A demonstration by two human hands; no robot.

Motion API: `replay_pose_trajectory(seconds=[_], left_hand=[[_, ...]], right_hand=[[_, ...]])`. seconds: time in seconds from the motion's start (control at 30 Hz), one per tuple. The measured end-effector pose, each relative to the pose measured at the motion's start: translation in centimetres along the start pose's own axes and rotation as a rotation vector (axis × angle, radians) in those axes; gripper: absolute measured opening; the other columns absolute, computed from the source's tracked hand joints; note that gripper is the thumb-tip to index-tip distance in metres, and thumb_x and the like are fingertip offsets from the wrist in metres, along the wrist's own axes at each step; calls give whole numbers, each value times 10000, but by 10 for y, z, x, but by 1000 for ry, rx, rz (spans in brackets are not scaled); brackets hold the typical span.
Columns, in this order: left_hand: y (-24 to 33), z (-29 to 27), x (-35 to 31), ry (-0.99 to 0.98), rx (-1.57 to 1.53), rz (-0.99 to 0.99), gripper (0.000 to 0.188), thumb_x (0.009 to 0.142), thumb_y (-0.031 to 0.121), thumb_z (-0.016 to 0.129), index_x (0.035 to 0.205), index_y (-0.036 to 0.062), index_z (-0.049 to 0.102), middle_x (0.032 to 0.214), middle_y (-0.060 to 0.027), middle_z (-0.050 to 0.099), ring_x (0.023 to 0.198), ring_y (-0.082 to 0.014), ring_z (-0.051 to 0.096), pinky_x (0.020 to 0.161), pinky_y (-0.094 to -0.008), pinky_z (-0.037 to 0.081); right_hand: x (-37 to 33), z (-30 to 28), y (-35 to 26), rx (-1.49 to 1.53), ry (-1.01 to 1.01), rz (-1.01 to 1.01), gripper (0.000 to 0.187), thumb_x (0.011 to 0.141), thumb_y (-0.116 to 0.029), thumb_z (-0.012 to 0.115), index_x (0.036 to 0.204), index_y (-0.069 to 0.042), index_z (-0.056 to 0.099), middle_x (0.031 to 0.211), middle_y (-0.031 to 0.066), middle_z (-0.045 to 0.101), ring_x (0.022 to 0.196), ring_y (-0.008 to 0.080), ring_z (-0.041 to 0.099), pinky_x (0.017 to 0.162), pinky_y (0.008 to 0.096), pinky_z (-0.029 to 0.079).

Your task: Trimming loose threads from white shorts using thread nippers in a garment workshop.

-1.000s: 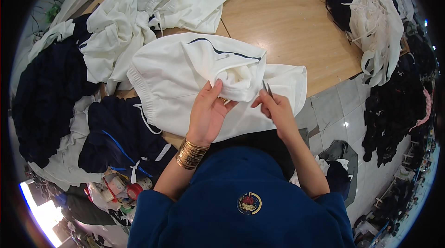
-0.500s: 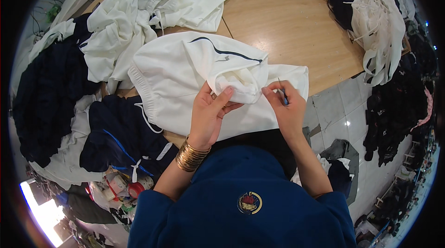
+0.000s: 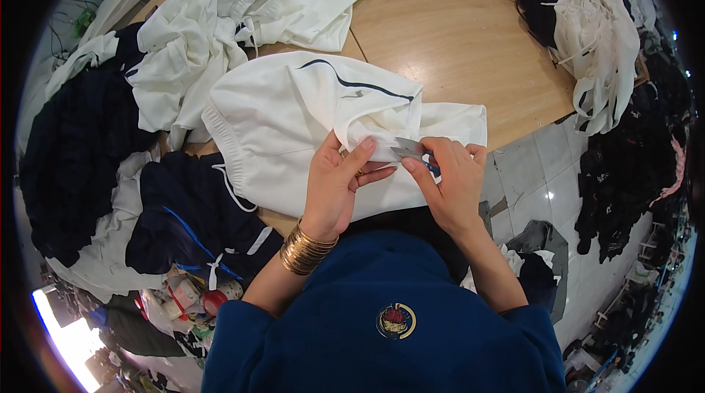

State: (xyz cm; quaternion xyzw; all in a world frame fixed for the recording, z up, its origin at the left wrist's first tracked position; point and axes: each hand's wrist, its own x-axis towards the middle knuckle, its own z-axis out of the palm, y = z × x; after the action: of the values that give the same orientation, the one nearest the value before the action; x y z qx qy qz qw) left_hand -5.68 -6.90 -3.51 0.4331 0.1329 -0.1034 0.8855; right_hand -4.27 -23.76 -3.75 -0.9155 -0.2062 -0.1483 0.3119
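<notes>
White shorts (image 3: 275, 125) with a gathered waistband, a drawstring and a dark curved stripe lie across the near part of the table. My left hand (image 3: 334, 180), with bangles at its wrist, pinches a turned-out leg hem of the shorts between thumb and fingers. Small thread snips (image 3: 407, 149) with metal blades and a blue grip are in my right hand (image 3: 452, 180). Their blades point left and lie at the hem, close to my left fingertips. Whether a thread is between the blades is too small to tell.
More white garments (image 3: 294, 4) are heaped at the far left of the wooden table (image 3: 433, 33). Navy garments (image 3: 180, 206) lie at my left. A pile of white and dark clothing (image 3: 595, 33) hangs over the table's right edge, above a tiled floor (image 3: 540, 158).
My right hand has turned and moved slightly left, bringing the snips' blades into view against the hem. My left hand keeps its hold, with the fabric shifted a little.
</notes>
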Motion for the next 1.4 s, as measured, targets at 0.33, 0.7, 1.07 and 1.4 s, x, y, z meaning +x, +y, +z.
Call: replay_pose_trajectory(seconds=[0.33,0.7,1.07,1.4], left_hand=[[-12,5,-3,1,-102,-24,330,913,169,537,1199,37,439,1124,-100,579,958,-186,615,860,-343,515],[-14,4,-1,7,-73,-23,327,929,168,502,1219,41,421,1140,-104,578,972,-203,621,843,-341,524],[-1,-45,12,11,307,-97,230,885,185,575,1066,45,553,968,-69,642,842,-159,639,715,-298,528],[-2,-28,48,51,1247,739,200,782,116,645,974,76,603,921,-72,623,834,-224,584,698,-321,472]], right_hand=[[-2,6,-2,19,61,34,250,829,-319,615,869,-83,544,740,22,580,652,180,518,686,345,266],[-2,3,2,15,102,103,214,822,-281,631,845,-79,565,727,23,585,629,173,513,672,326,274],[5,-18,33,29,118,307,266,805,-309,659,857,-63,575,738,31,591,572,176,506,625,321,350],[19,32,98,197,31,332,307,751,-110,664,1046,-113,575,900,110,623,723,264,603,631,356,468]])
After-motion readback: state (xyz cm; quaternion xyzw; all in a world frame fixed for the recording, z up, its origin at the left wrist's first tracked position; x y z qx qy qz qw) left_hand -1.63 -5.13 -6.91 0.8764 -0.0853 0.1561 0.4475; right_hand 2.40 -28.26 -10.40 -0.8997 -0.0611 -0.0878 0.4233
